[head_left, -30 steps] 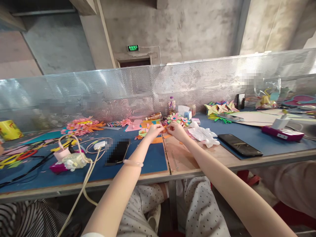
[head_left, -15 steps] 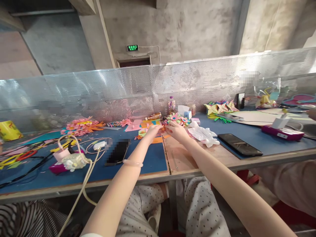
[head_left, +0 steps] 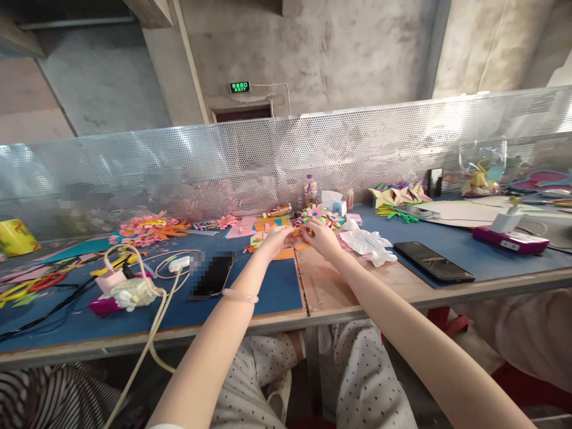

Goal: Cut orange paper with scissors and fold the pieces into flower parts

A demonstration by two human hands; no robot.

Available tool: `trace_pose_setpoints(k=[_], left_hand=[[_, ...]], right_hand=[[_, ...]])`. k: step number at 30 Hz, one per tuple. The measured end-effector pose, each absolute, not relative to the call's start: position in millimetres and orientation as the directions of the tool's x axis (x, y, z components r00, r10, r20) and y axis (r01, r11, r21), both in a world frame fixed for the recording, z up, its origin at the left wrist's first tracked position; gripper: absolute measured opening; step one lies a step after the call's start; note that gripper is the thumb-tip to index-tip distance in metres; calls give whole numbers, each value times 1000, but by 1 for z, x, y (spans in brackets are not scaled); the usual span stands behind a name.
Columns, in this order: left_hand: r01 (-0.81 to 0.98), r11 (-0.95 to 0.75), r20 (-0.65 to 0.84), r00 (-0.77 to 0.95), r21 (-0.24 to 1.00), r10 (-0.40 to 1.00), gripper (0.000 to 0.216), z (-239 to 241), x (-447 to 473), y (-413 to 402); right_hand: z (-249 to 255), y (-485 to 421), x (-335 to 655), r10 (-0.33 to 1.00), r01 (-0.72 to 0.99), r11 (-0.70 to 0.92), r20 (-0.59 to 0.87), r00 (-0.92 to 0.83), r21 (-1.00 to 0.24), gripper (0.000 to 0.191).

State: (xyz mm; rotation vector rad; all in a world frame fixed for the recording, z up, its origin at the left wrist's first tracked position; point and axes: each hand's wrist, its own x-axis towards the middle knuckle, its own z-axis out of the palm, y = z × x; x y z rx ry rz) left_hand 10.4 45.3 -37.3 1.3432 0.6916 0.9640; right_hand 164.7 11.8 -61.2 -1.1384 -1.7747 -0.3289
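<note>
Close together over the middle of the table, my left hand (head_left: 276, 241) and my right hand (head_left: 320, 237) pinch a small orange piece of paper (head_left: 295, 233) between their fingertips. Fingers partly cover it, so its full shape is hidden. Just behind them lies a bunch of colourful paper flowers (head_left: 319, 215). Sheets of pink and orange paper (head_left: 250, 226) are spread beyond my left hand. A crumpled white tissue (head_left: 369, 244) rests to the right of my right hand.
A black phone (head_left: 433, 262) lies on the right and another phone (head_left: 214, 275) on the left. Cables trail from a purple power strip (head_left: 105, 305). A bottle (head_left: 310, 189) and a tissue pack (head_left: 339, 207) stand near the perforated metal divider (head_left: 214, 173). A second purple power strip (head_left: 512, 240) sits far right.
My fingers have shifted slightly around the orange paper, and more of it shows between them. Both arms stay in nearly the same place.
</note>
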Motion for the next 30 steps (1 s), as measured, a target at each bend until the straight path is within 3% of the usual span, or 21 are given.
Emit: trace_pose_setpoints(k=[9,20,30], left_hand=[[-112,-83,128,492,990,861,17,-41,9,50],[-133,-151,199,519,980,831,17,-41,11,48],[-129,-157,201,496,979,845,19,-37,11,42]], right_hand=[[-61,22,167,716,568,565,698,22,-598,21],[-59,17,167,816,336,497,562,132,-800,27],[-59,13,168,871,227,463,487,62,-857,25]])
